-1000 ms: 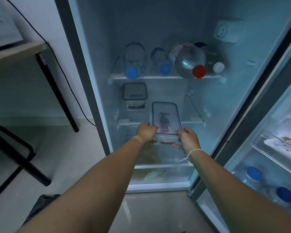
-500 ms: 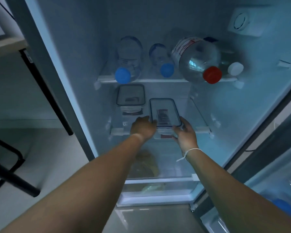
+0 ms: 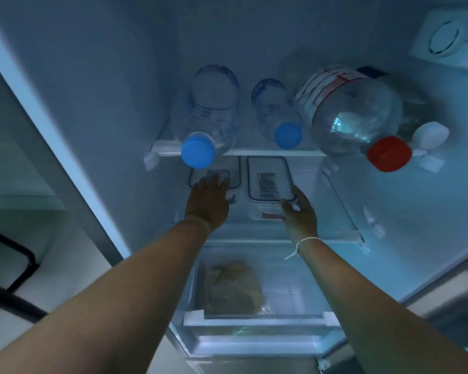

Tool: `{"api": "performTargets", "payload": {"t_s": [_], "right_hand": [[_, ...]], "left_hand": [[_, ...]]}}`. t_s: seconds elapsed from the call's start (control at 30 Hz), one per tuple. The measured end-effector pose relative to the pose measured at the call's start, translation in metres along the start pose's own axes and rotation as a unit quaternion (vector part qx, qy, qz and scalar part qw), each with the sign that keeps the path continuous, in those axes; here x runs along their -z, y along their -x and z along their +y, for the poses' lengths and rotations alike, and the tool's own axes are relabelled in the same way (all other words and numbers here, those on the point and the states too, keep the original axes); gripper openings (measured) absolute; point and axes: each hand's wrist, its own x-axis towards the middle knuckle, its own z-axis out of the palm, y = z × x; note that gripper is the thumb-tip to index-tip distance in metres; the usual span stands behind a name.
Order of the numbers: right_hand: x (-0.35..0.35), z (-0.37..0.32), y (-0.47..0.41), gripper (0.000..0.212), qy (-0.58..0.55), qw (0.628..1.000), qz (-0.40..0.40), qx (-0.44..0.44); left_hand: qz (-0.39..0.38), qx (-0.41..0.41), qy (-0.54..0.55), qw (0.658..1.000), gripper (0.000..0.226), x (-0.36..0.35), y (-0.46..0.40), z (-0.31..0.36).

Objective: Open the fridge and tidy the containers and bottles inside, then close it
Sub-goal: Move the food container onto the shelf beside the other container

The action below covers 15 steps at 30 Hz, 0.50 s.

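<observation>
The fridge stands open before me. On its middle shelf a clear rectangular container with a dark-rimmed lid and a barcode label sits to the right of a second lidded container. My right hand touches the labelled container's near right corner, fingers spread. Flat on the left container's lid lies my left hand, which hides much of it. On the upper shelf, several bottles lie on their sides: two with blue caps, a big one with a red cap, one with a white cap.
Below the shelf a clear crisper drawer holds a brownish bag. A round dial panel sits on the right inner wall. To the left, outside the fridge, is a black metal frame.
The labelled container went from the shelf's front edge deeper in, beside the other container. My left hand left it and now rests on the left container. The view moved closer.
</observation>
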Motion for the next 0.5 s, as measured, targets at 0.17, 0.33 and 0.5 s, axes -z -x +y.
{"api": "performTargets", "payload": {"t_s": [0.17, 0.33, 0.5], "right_hand": [[-0.009, -0.001, -0.012, 0.050, -0.007, 1.000, 0.000, -0.006], [-0.011, -0.003, -0.021, 0.050, -0.007, 1.000, -0.003, -0.011], [-0.012, -0.004, -0.023, 0.051, 0.021, 1.000, -0.009, 0.002]], "left_hand": [[0.018, -0.021, -0.011, 1.000, 0.061, -0.008, 0.002, -0.010], [0.018, -0.017, 0.004, 1.000, 0.061, -0.008, 0.001, -0.009], [0.004, -0.023, -0.009, 1.000, 0.064, -0.004, 0.004, -0.007]]}}
